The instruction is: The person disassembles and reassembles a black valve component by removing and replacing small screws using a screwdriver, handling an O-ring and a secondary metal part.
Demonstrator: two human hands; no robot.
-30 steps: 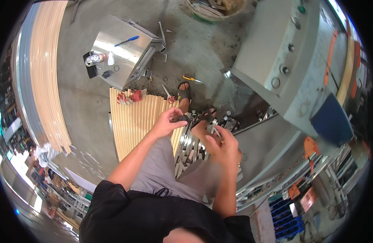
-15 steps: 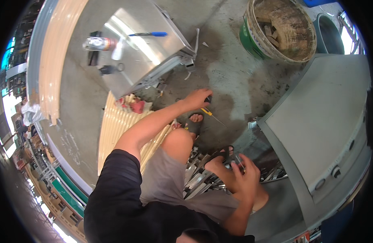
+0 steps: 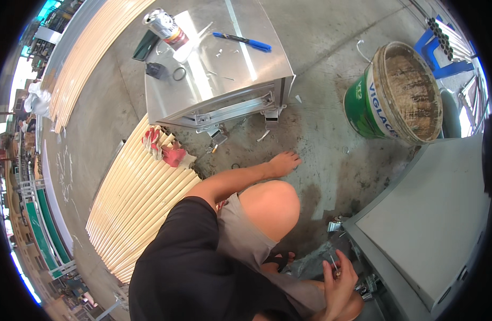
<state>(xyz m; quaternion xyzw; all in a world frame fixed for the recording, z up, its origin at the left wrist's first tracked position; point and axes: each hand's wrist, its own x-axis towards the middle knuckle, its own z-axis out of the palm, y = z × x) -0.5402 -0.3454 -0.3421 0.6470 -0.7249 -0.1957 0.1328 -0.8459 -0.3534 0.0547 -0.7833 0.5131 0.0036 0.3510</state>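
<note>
From my remote feed I see the left hand stretched out flat on the stained concrete floor, fingers spread and gripping nothing, just below a shiny metal box topped with a blue pen and a drink can. Low in the frame, the right hand pinches a small thin metal piece between its fingertips, close beside a grey cabinet. Red-and-white gloves lie on pale slats; a green bucket stands well apart.
</note>
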